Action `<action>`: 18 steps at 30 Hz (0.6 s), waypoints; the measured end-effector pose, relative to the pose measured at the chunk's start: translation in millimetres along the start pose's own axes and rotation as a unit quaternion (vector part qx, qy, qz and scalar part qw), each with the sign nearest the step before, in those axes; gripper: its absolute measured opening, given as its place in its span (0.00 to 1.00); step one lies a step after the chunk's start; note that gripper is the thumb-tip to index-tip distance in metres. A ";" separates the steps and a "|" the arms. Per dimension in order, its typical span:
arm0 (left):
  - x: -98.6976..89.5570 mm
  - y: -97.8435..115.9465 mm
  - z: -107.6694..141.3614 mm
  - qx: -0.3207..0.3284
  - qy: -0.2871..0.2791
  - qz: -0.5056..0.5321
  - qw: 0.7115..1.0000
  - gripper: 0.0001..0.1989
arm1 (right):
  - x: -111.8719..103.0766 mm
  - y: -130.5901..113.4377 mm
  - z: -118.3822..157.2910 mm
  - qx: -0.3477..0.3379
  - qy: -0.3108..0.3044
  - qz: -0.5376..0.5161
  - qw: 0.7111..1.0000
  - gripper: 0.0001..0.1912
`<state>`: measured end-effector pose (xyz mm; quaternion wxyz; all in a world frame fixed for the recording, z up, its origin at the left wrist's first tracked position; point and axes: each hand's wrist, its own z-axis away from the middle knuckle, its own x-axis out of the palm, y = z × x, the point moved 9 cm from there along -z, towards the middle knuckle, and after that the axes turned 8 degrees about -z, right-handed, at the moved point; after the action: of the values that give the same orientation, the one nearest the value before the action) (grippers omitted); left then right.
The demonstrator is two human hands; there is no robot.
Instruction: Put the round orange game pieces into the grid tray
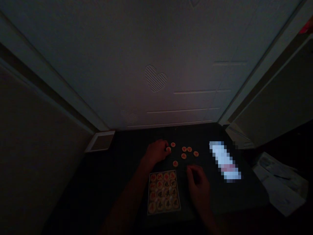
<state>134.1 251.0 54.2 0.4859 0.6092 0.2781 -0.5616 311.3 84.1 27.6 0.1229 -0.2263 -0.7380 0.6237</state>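
In dim light my left hand [157,151] reaches over the dark table, its fingers closed at a round Chinese chess piece [168,149] with a red mark. Just beyond it lies another red-marked piece [173,144]. My right hand [198,182] rests nearer to me with its fingers curled together; whether anything is inside is hidden. Between my forearms sits a square case [180,209] filled with rows of pieces, some red-lettered, some black-lettered. Close to my right fingers are loose pieces, among them one [175,164] above the case and one [183,156] farther back.
A pixelated bright rectangle [225,161] lies at the table's right. At the back left corner is a light-framed flat object [99,142]. White papers or bags [281,182] are beyond the right edge. A pale wall panel with raised hearts [156,79] borders the table's back.
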 end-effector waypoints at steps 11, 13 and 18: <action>-31.2 10.8 32.3 0.039 0.019 0.103 0.994 0.11 | -0.4 2.0 -1.5 0.000 -0.006 0.014 1.000 0.13; -34.3 14.1 49.0 0.056 0.013 0.201 0.978 0.11 | 0.0 1.7 -1.7 -0.005 -0.007 0.017 1.000 0.13; -27.6 1.0 68.6 0.042 0.007 0.345 0.938 0.11 | 1.3 3.1 -1.6 -0.008 -0.015 0.021 1.000 0.13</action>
<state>100.6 194.3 87.8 0.6219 0.6915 0.0303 -0.3662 311.5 86.5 24.8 0.0977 -0.2332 -0.7396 0.6237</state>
